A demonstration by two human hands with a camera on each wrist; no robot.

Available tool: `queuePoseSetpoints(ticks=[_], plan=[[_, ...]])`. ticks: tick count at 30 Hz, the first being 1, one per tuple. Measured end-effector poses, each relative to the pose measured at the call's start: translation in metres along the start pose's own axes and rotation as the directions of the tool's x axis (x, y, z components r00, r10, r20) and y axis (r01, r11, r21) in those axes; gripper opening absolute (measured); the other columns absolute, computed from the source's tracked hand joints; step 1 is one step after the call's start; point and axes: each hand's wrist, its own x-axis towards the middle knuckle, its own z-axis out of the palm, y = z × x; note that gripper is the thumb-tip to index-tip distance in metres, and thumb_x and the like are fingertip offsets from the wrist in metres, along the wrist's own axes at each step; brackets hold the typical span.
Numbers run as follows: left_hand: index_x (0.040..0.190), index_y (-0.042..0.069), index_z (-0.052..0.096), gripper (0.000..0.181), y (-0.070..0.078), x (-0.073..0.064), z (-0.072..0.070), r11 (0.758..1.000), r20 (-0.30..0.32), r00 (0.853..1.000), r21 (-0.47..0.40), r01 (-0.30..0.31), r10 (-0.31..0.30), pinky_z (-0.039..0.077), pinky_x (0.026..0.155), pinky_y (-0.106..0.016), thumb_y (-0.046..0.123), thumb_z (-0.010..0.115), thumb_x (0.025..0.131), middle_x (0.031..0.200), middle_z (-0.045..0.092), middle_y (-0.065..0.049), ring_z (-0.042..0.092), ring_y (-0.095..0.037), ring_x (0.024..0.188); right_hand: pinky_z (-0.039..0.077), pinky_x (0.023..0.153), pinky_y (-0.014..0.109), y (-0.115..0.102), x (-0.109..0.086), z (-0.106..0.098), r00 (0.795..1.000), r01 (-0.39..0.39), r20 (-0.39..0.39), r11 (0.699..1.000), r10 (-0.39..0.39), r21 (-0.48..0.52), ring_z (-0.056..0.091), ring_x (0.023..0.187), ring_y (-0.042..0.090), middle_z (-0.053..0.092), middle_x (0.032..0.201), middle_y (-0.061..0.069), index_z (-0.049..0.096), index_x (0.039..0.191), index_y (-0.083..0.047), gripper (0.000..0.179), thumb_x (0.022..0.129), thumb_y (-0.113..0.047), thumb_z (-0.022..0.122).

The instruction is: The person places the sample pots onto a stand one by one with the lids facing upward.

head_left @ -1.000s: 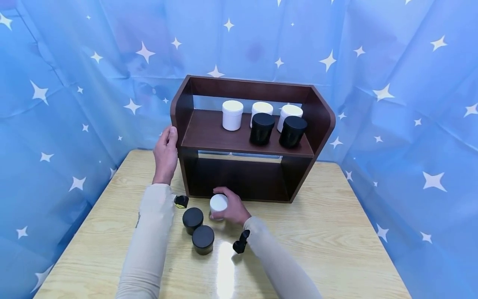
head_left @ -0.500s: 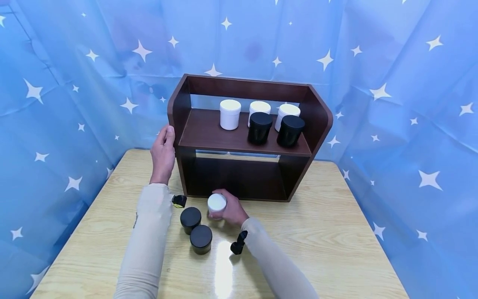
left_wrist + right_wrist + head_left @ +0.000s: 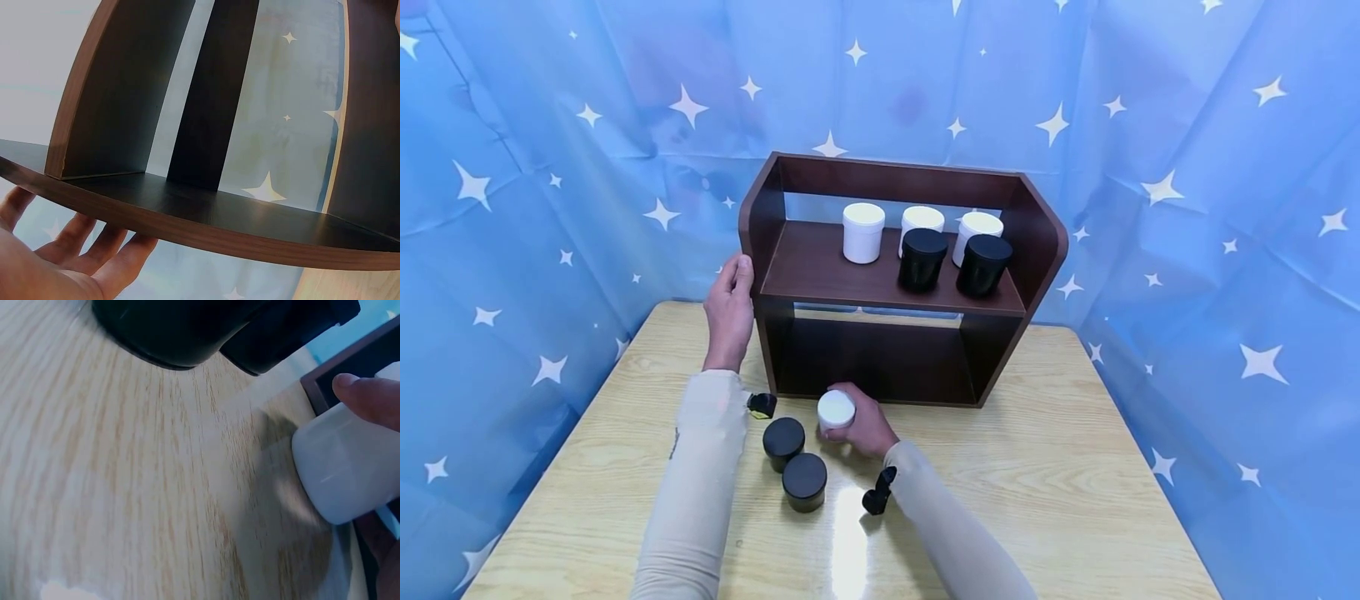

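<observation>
My right hand (image 3: 865, 423) grips a white lidded jar (image 3: 836, 412) just in front of the dark brown two-tier shelf (image 3: 895, 300). In the right wrist view the white jar (image 3: 344, 464) leans at an angle, its base seemingly a little off the table above its shadow. Against the outer left side of the shelf rests my left hand (image 3: 730, 312). Its extended fingers (image 3: 128, 259) touch the side panel in the left wrist view. Two black lidded jars, a rear one (image 3: 784, 442) and a front one (image 3: 805, 482), stand left of my right hand.
On the upper tier are three white jars (image 3: 862, 233) and two black jars (image 3: 921, 260), the black ones in front. The lower tier (image 3: 880, 358) faces my right hand. A wooden table (image 3: 1060, 467) bears everything, with a blue star-patterned curtain (image 3: 1210, 275) around it.
The head view has shifted slightly. The white jar appears raised a little in my right hand. My left hand stays against the shelf's side.
</observation>
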Motion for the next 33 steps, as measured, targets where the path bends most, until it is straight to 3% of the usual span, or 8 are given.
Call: queuePoseSetpoints(ticks=[18,33], plan=[[0.152,0.035,0.044,0.061,-0.001,0.002,-0.002,1.0,0.013,1.0,-0.027,0.011,-0.01,0.033,0.123,-0.043,0.066,0.04,0.099,0.159,0.042,0.004,0.037,-0.017,0.148,0.048,0.104,0.048,-0.003,-0.001,-0.003,0.999,0.003,-0.034,1.0,-0.003,-0.018,0.063,0.115,0.027,0.068,0.124,0.008,0.06,0.128,-0.017,0.07,0.067,-0.008,0.092],[0.151,0.036,0.044,0.056,0.001,0.0,0.0,0.999,0.012,1.0,-0.04,-0.005,0.005,0.03,0.125,-0.044,0.062,0.039,0.102,0.159,0.044,0.004,0.036,-0.017,0.15,0.048,0.103,0.046,-0.034,-0.007,-0.033,0.998,0.036,-0.059,0.999,-0.038,-0.034,0.063,0.114,0.024,0.068,0.126,0.005,0.06,0.129,-0.019,0.072,0.065,-0.01,0.094]])
